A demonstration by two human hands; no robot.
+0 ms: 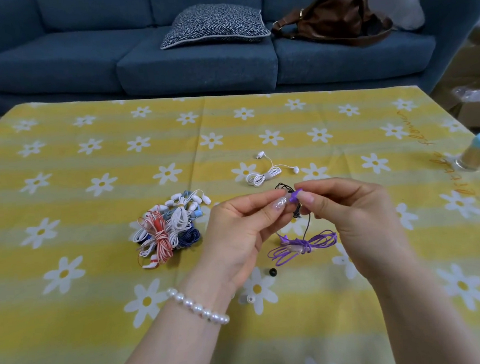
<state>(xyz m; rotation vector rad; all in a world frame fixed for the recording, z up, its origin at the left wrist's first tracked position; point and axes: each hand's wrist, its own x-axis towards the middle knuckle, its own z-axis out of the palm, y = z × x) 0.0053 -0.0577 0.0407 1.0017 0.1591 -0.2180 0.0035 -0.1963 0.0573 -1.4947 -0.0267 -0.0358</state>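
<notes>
On your tablecloth [359, 143], along its right edge, you have a line of orange handwriting [439, 163]. Its far word reads "flower". The nearer words are too slanted and blurred for you to read.

Views: a single head camera is supplying the whole picture.
Position: it is riding on the person's head at the near edge of the table [71, 310], above both forearms.
Direction: it is looking forward and down across the tabletop towards the blue sofa [195, 67].
Nearness: it is sitting close over the left hand [237, 233] and right hand [360, 224], which are pinching the purple earbud [294, 197] near the middle of the frame; the sofa is lying well beyond.
Field: the wide angle is bowing the table's far edge and taking in cardboard boxes [476, 57] at the right.
</notes>
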